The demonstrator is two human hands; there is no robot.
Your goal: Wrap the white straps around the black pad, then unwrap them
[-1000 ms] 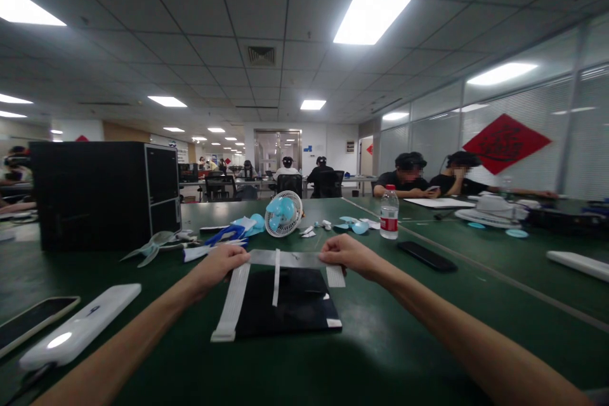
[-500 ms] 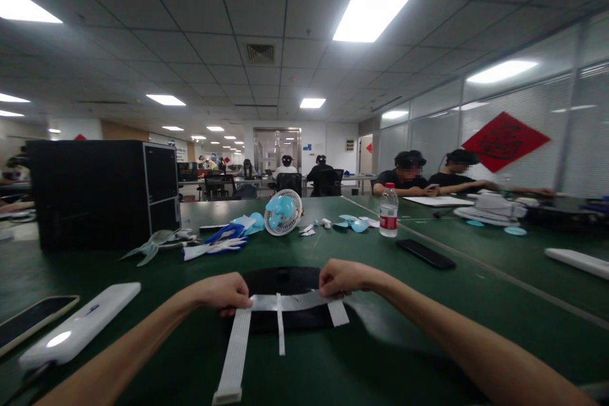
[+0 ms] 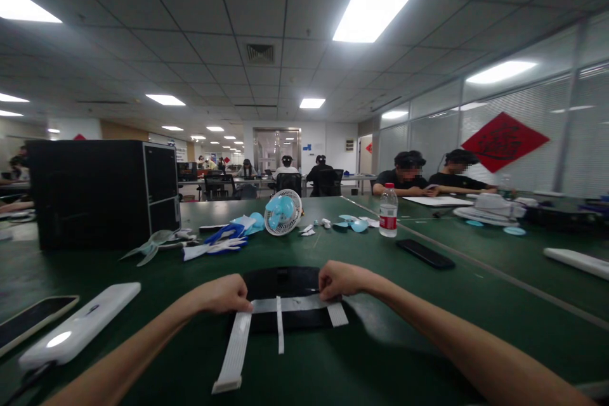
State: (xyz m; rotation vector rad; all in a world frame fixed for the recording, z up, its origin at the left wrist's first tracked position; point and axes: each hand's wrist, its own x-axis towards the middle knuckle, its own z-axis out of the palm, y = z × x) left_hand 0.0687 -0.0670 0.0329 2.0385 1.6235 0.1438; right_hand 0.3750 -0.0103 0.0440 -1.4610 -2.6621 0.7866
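My left hand and my right hand each pinch one end of a grey-white strap stretched flat across the near edge of a black pad on the green table. Both hands are closed on it. From the strap hang a long ribbed white band on the left, a thin strip in the middle and a short tab on the right.
A white power bank and a phone lie at the left. A black computer case, gloves, a small blue fan, a water bottle and another phone stand beyond. Other people sit at the far right.
Both hands came toward me and down with the strap, from above the pad's far side to its near edge. In the last half second they barely moved.
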